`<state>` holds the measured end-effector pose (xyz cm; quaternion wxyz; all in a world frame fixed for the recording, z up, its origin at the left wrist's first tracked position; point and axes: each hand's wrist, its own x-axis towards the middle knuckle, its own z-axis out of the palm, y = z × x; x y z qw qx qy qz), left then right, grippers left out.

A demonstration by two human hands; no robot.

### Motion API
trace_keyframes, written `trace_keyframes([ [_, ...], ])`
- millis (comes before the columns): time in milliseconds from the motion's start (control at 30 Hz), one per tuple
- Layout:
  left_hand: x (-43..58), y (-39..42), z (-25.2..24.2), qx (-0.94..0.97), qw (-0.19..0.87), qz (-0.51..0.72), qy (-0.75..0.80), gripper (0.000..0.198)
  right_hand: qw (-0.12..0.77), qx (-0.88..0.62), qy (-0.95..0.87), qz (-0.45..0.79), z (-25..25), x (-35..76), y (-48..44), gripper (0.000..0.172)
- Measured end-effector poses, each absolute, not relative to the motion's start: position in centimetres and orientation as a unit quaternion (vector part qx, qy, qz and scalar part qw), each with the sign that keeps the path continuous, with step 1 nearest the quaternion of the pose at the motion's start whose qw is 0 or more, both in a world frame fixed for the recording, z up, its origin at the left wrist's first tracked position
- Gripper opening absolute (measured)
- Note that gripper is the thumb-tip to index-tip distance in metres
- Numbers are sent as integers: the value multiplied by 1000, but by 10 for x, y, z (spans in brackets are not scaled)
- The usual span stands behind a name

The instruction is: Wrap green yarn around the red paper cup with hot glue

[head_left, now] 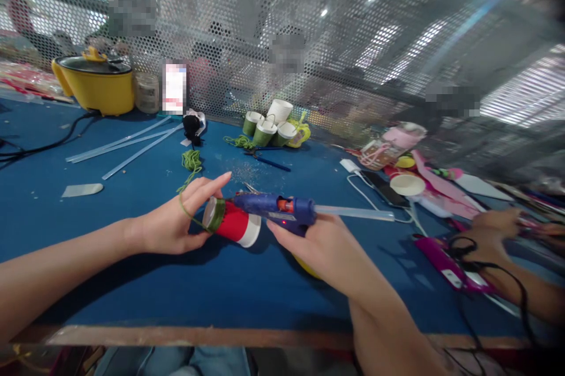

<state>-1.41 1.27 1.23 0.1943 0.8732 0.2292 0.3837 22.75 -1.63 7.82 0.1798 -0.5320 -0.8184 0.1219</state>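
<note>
My left hand (183, 220) grips a paper cup (241, 225) lying tilted on its side above the blue table. Red covers the cup's middle, with a band of green yarn (215, 215) wound around one end and white showing at the other. From that band a strand loops over my left hand toward a loose green yarn bundle (191, 161). In my right hand (324, 246) is a blue hot glue gun (273, 206), its nozzle at the cup's red and green part. A clear glue stick (355, 212) juts from its back.
Behind stand several partly green-wrapped cups (265, 130) and blue-handled pliers (271, 161). Clear glue sticks (119, 142), a yellow electric pot (97, 85) and a jar (147, 93) are at left. At right are a phone (382, 186), a purple case (445, 261) and another person's hand (489, 240).
</note>
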Motion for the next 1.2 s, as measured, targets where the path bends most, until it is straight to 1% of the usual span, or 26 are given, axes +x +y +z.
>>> trace_keyframes([
  [167,-14,13,12,870,200,386,234,89,186,-536,-816,109,79,229,-18,18],
  [433,-13,12,12,873,198,376,239,90,178,-542,-811,129,79,226,-16,25],
  [600,-12,13,10,857,235,390,242,90,185,-544,-809,121,79,227,-19,21],
  [767,-11,13,7,834,283,396,261,92,171,-553,-807,118,82,227,-21,17],
  [1100,-12,14,8,808,322,396,293,94,177,-537,-816,122,86,225,-23,21],
  [1200,-12,14,8,797,343,395,301,94,176,-529,-820,129,89,223,-25,19],
])
